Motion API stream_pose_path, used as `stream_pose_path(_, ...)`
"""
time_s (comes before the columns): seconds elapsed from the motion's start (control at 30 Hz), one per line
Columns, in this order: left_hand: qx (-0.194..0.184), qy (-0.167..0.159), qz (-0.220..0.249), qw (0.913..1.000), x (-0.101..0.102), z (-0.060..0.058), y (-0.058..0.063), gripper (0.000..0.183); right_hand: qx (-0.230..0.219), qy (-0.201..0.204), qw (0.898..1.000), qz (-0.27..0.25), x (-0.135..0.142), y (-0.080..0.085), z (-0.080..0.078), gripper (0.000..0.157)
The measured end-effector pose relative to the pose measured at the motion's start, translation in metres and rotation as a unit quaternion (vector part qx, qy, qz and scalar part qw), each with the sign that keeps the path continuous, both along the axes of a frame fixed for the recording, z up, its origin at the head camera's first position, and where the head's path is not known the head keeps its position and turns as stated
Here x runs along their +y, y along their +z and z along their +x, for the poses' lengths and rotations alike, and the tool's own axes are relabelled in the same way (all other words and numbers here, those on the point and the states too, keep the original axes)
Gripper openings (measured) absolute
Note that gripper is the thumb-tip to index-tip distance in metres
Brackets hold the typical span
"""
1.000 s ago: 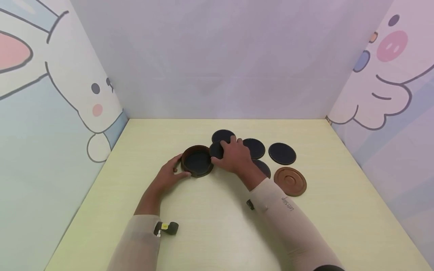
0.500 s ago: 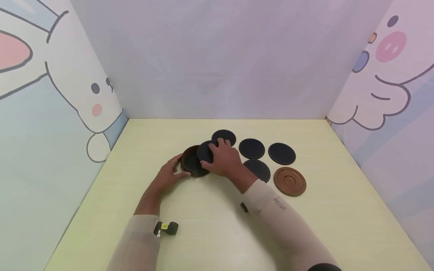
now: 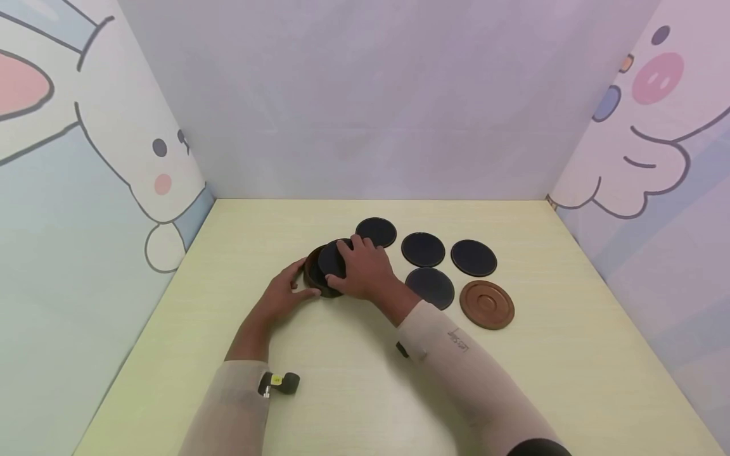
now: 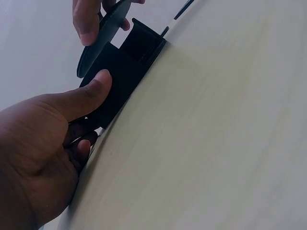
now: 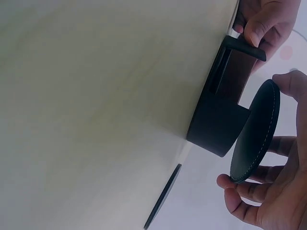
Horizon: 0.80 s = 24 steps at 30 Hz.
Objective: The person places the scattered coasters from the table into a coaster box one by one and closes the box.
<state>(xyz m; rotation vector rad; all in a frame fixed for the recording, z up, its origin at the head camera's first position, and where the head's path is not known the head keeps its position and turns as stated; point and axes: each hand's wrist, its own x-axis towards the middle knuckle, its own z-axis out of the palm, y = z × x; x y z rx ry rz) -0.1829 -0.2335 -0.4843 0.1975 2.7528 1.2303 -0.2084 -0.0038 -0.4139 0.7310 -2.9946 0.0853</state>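
Note:
My left hand (image 3: 282, 292) grips the side of a round, dark coaster holder (image 3: 312, 273), thumb on its outer wall in the left wrist view. The holder stands on the table, and the right wrist view shows a notch cut in its wall (image 5: 216, 120). Above it, my right hand (image 3: 365, 269) holds a round black coaster (image 3: 331, 259) by the edge, thumb on one side and fingers on the other. Pale stitching runs round this coaster (image 5: 259, 129) in the right wrist view, where it is tilted close over the holder's rim. Part of the holder's inside is hidden beneath it.
Several black coasters lie flat to the right, among them a far one (image 3: 376, 232) and a near one (image 3: 430, 288) beside my right forearm. A brown disc with concentric rings (image 3: 487, 305) lies at their right. Walls with cartoon animals border the pale table (image 3: 342, 392).
My right hand has moved left with the coaster, from the holder's right edge to over its opening. My left hand has stayed in place on the holder.

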Motion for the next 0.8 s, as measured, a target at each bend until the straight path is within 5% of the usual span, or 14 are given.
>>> stream_pose_path(0.8,0.004,-0.004,0.005,1.0000,-0.002,0.000,-0.001,0.093,0.005,0.010,1.000,0.026,-0.017,-0.006,0.003,0.083)
